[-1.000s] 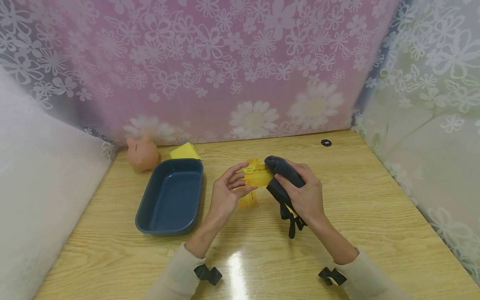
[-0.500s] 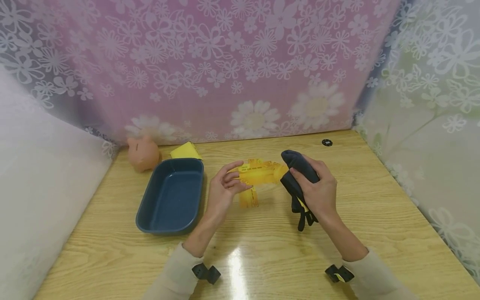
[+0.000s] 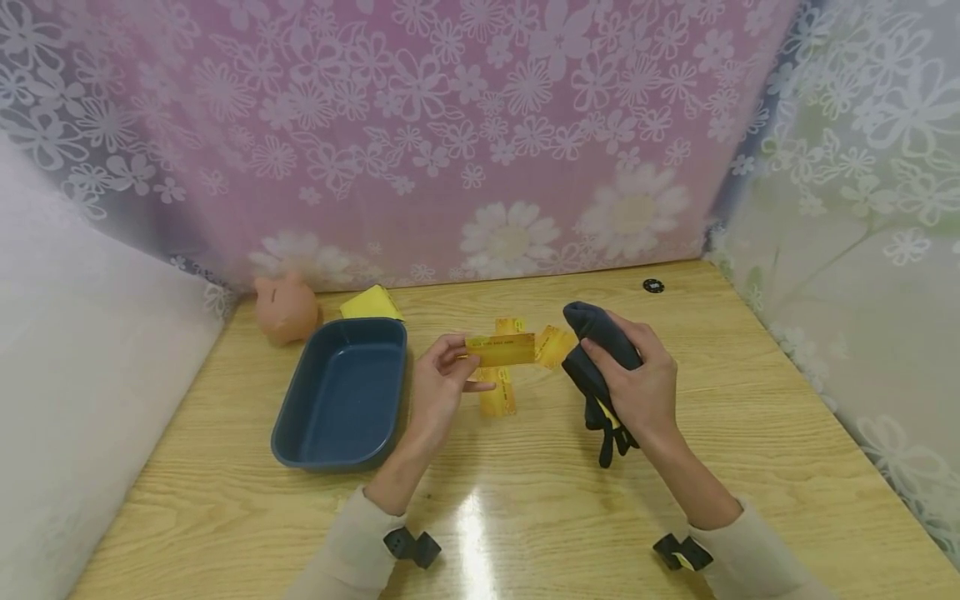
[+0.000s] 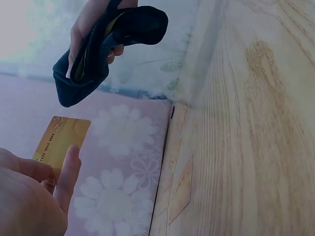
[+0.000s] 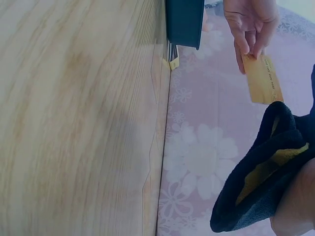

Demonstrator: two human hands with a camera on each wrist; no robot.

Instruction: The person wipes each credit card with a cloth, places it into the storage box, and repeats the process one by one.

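Note:
My left hand [image 3: 438, 383] pinches a gold bank card [image 3: 501, 350] between thumb and fingers, above the table. In the left wrist view the card [image 4: 61, 142] shows a row of embossed digits. My right hand [image 3: 641, 383] grips a dark navy cloth pouch [image 3: 600, 337] with black strips hanging from its lower end. The right wrist view shows a yellow inside at the pouch's [image 5: 256, 196] opening. Gold cards lie on the table beneath: a far card [image 3: 510, 326], a near card [image 3: 498, 398] and a right-hand card [image 3: 553, 347], close to the pouch and partly hidden.
A deep blue plastic tub [image 3: 281, 446] stands left of my left hand. Behind it are a yellow folded piece [image 3: 372, 302] and an orange piggy bank [image 3: 287, 310]. A black poker chip [image 3: 653, 286] lies at the back right. Floral curtains border the wooden table [image 3: 555, 517].
My right hand has moved right with the pouch, away from the left hand. The left hand has drawn slightly left, its fingers now closer together on the card, which has tilted.

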